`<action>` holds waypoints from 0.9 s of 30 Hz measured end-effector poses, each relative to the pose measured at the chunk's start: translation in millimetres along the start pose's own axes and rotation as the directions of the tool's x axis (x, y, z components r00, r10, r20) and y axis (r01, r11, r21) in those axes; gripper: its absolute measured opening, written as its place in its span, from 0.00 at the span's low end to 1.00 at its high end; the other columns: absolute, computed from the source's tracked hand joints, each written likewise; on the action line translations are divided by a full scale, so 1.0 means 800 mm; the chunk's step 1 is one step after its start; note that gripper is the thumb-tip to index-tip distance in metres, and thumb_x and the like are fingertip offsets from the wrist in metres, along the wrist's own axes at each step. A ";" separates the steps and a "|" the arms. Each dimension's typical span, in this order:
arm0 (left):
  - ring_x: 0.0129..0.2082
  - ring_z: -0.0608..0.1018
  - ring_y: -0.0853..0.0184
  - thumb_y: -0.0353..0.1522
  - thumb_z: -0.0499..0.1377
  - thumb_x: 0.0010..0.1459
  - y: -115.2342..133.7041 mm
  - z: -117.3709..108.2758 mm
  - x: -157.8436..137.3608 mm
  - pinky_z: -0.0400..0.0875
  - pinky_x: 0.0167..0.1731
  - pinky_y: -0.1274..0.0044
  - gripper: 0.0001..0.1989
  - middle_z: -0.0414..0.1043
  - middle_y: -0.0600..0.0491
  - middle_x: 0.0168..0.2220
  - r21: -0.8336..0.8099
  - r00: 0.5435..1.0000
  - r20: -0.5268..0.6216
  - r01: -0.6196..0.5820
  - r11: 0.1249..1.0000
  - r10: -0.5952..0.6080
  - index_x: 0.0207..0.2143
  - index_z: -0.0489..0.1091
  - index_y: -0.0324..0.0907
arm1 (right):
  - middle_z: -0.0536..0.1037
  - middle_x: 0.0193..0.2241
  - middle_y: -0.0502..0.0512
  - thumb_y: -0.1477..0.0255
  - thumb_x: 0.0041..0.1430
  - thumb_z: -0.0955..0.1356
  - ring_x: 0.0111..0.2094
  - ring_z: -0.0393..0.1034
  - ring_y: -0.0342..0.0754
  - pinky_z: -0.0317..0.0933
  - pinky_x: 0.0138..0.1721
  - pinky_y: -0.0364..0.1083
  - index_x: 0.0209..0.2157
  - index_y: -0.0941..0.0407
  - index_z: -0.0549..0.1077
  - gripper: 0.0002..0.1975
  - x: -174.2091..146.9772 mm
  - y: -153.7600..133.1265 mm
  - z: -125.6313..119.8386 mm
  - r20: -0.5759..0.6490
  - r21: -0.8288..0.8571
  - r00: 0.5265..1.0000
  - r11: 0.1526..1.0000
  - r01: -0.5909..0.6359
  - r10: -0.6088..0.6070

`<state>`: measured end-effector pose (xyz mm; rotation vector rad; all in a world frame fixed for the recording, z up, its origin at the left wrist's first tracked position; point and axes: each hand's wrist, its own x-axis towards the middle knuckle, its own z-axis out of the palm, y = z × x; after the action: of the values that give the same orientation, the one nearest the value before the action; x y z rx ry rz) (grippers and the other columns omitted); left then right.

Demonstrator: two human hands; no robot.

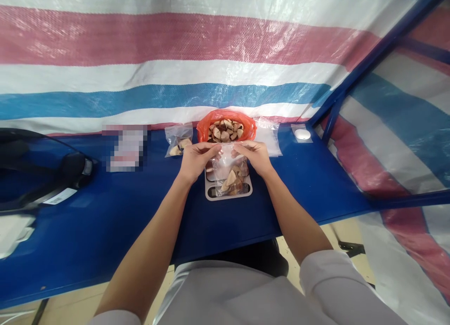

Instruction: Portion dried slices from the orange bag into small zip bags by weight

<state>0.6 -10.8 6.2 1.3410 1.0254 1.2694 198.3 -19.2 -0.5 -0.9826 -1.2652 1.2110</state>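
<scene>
My left hand (197, 158) and my right hand (256, 155) pinch the top edge of a clear zip bag (225, 163) from either side. Brown and cream dried slices (234, 179) lie in the bottom of this bag. It hangs over a white kitchen scale (211, 193), hiding most of its plate and part of its display. Just beyond my fingers stands an open red plastic bag (251, 128) full of similar dried pieces (225, 130). Left of my left hand, a second clear bag (170, 135) holds a few slices.
Flat clear bags (270, 135) lie to the right, with a white rounded object (301, 135) farther along the blue table (140, 212). A black strapped device (66, 175) and a white case (14, 233) sit at left. Striped sheeting (176, 39) hangs behind; blue frame bars (351, 76) stand right.
</scene>
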 end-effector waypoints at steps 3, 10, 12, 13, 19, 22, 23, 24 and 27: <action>0.22 0.76 0.69 0.45 0.72 0.47 0.001 0.001 -0.001 0.72 0.25 0.78 0.18 0.78 0.51 0.24 -0.001 1.000 0.027 0.015 1.000 -0.015 0.29 0.80 0.37 | 0.82 0.26 0.52 0.57 0.50 0.76 0.28 0.77 0.47 0.73 0.31 0.46 0.29 0.56 0.82 0.15 0.000 0.001 0.001 -0.024 -0.027 0.999 0.999 0.021 -0.021; 0.26 0.79 0.66 0.46 0.71 0.49 -0.002 0.003 -0.001 0.75 0.30 0.76 0.19 0.80 0.49 0.27 0.087 0.994 0.102 -0.041 0.995 0.032 0.29 0.80 0.37 | 0.83 0.26 0.52 0.58 0.49 0.77 0.29 0.78 0.48 0.74 0.35 0.47 0.26 0.56 0.82 0.15 -0.004 -0.006 0.005 0.021 -0.098 0.999 0.995 0.028 -0.026; 0.26 0.79 0.67 0.45 0.71 0.48 -0.001 0.001 -0.001 0.75 0.31 0.76 0.18 0.80 0.49 0.27 0.062 0.994 0.109 -0.036 0.997 0.029 0.28 0.80 0.37 | 0.83 0.26 0.53 0.56 0.49 0.76 0.29 0.78 0.49 0.73 0.31 0.46 0.27 0.56 0.82 0.16 -0.005 -0.009 0.001 0.040 -0.102 0.999 0.995 -0.003 0.007; 0.25 0.79 0.67 0.44 0.72 0.47 0.000 0.000 -0.001 0.75 0.31 0.76 0.18 0.80 0.49 0.27 0.041 0.995 0.102 -0.022 0.999 0.017 0.28 0.80 0.37 | 0.83 0.27 0.53 0.56 0.49 0.76 0.29 0.78 0.49 0.73 0.28 0.45 0.28 0.56 0.82 0.16 -0.005 -0.010 -0.001 0.041 -0.093 0.999 0.995 -0.020 0.024; 0.24 0.76 0.69 0.46 0.72 0.47 0.012 -0.014 -0.002 0.73 0.28 0.77 0.19 0.78 0.50 0.26 -0.104 0.986 0.118 0.132 0.986 -0.120 0.29 0.80 0.37 | 0.82 0.26 0.52 0.55 0.47 0.77 0.28 0.78 0.49 0.72 0.24 0.45 0.30 0.56 0.82 0.17 -0.002 -0.005 -0.002 -0.062 -0.010 0.997 0.999 -0.042 0.041; 0.25 0.75 0.69 0.47 0.72 0.47 0.017 -0.021 -0.003 0.73 0.28 0.76 0.20 0.77 0.51 0.26 -0.121 0.988 0.109 0.118 0.986 -0.105 0.28 0.80 0.38 | 0.82 0.25 0.52 0.55 0.47 0.77 0.28 0.78 0.50 0.73 0.24 0.45 0.31 0.56 0.82 0.18 0.000 -0.004 0.003 -0.072 0.019 0.996 0.998 -0.056 0.057; 0.25 0.74 0.70 0.47 0.72 0.47 0.019 -0.023 -0.004 0.73 0.28 0.76 0.20 0.76 0.52 0.26 -0.113 0.992 0.089 0.103 0.988 -0.094 0.28 0.80 0.38 | 0.82 0.25 0.52 0.55 0.48 0.77 0.29 0.79 0.51 0.73 0.25 0.45 0.32 0.56 0.82 0.18 0.001 -0.005 0.006 -0.062 0.023 0.996 0.998 -0.058 0.059; 0.24 0.74 0.70 0.47 0.72 0.47 0.020 -0.026 -0.004 0.73 0.28 0.76 0.19 0.76 0.53 0.26 -0.104 0.995 0.065 0.089 0.991 -0.082 0.28 0.80 0.38 | 0.82 0.26 0.52 0.55 0.48 0.76 0.30 0.79 0.51 0.73 0.25 0.45 0.33 0.55 0.82 0.18 0.001 -0.008 0.009 -0.046 0.025 0.997 0.998 -0.059 0.060; 0.25 0.74 0.70 0.47 0.71 0.48 0.024 -0.037 -0.003 0.73 0.28 0.76 0.19 0.75 0.53 0.26 -0.100 0.998 -0.013 0.053 0.994 -0.054 0.29 0.80 0.39 | 0.84 0.32 0.53 0.55 0.49 0.76 0.32 0.79 0.51 0.73 0.25 0.45 0.38 0.54 0.81 0.19 0.003 -0.017 0.020 0.045 0.006 0.997 0.998 -0.062 0.062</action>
<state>-30.0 -13.1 23.9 1.2220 0.9897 1.2760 183.6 -20.3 15.0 -1.0007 -1.2725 1.2908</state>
